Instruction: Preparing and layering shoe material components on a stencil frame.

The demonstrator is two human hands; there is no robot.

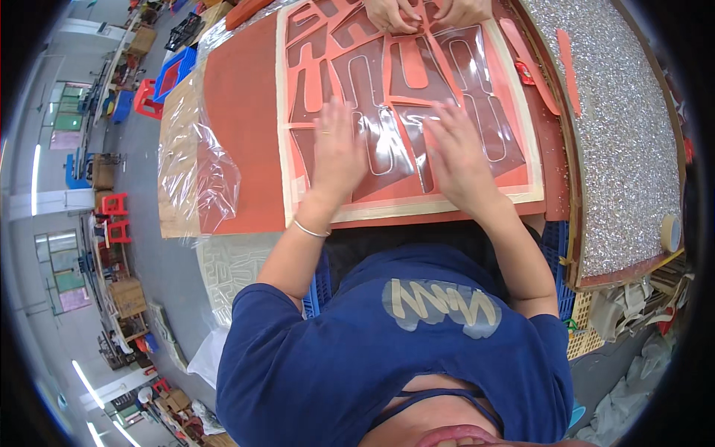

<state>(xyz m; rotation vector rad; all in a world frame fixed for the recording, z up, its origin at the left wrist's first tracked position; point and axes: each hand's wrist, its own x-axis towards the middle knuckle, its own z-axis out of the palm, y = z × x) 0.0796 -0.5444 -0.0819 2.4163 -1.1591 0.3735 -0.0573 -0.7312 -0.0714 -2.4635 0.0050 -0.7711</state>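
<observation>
Both my hands are over a coral-coloured sheet (514, 177) with cut-out shapes, edged by a cream border (417, 212). Clear plastic pieces (387, 160) with pale outlined shapes fill its openings. My left hand (339, 153), with a bracelet (310, 229) at the wrist, has its fingers stretched out over the sheet's left part. To the right, my right hand (460, 160) is spread beside the clear plastic, slightly blurred. Whether either palm touches the sheet, I cannot tell. At the far edge, another person's hands (392, 15) work on the same sheet, their fingers bent.
A red-brown board (242, 97) lies under the sheet, with crumpled clear film (220, 175) at its left. On the right stands a silver glittery surface (625, 149) holding a tape roll (670, 233) and a coral strip (568, 71). A blue crate (176, 74) and red stool (149, 100) are far left.
</observation>
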